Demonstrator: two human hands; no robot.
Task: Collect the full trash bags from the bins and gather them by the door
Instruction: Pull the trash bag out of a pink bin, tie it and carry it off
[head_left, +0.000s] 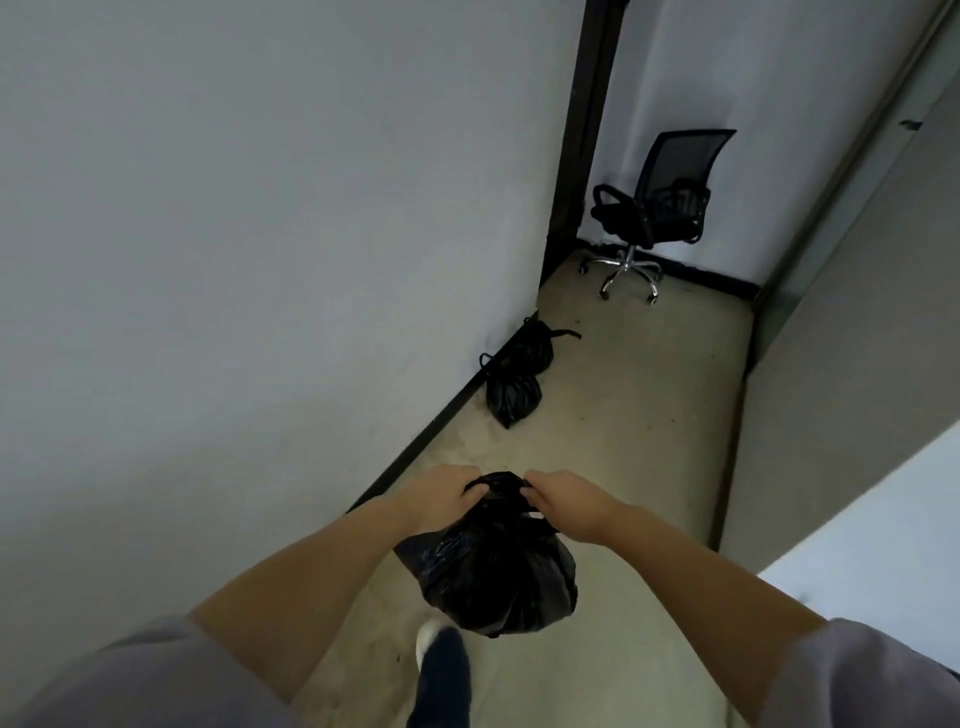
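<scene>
**Both hands on one black bag, two more against the wall**

Plainly, the fingers of both hands are curled tight into the gathered neck of a full black trash bag (498, 566). The left hand (441, 501) grips one handle loop and the right hand (563, 499) grips the other, knuckles up, the two hands close together over the top of the bag with the knot area between them. Both forearms reach forward and converge on the bag, bare to grey short sleeves (156, 675) at the lower edge of the view. The bag hangs below the hands, bulging and glossy; just beneath it shows a leg in dark trousers and a white shoe (428, 642).

Beyond the held bag, further along the pale concrete floor (639, 415), two tied black bags (519, 379) lie touching each other against the dark skirting of the white wall (260, 208). Past those, by a dark door frame (587, 130), stands a black mesh office chair (654, 208) on a chrome base. To the right of the held bag runs a grey partition (857, 364).
</scene>
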